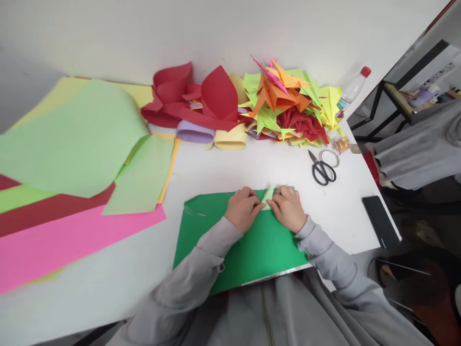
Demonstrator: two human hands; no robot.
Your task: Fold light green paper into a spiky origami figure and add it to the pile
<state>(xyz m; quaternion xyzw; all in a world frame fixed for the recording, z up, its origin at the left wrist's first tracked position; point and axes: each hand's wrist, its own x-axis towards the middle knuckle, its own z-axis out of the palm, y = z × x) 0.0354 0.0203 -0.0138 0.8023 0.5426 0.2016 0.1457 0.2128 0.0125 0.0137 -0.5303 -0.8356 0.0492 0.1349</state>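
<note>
A small piece of folded light green paper (268,196) stands between my two hands, over the far edge of a dark green board (248,254). My left hand (245,207) pinches the paper's left side with thumb and fingers. On its right side, my right hand (287,206) is closed on the same paper, its thumb pointing inward. The fingers cover much of the paper, so its full shape is hidden.
Large coloured sheets (79,139) lie at the left. Rolled paper strips (219,96) and a pile of folded paper shapes (288,105) stand along the wall. Scissors (322,169), a tape roll (330,158), a bottle (355,89) and a phone (381,221) are at the right.
</note>
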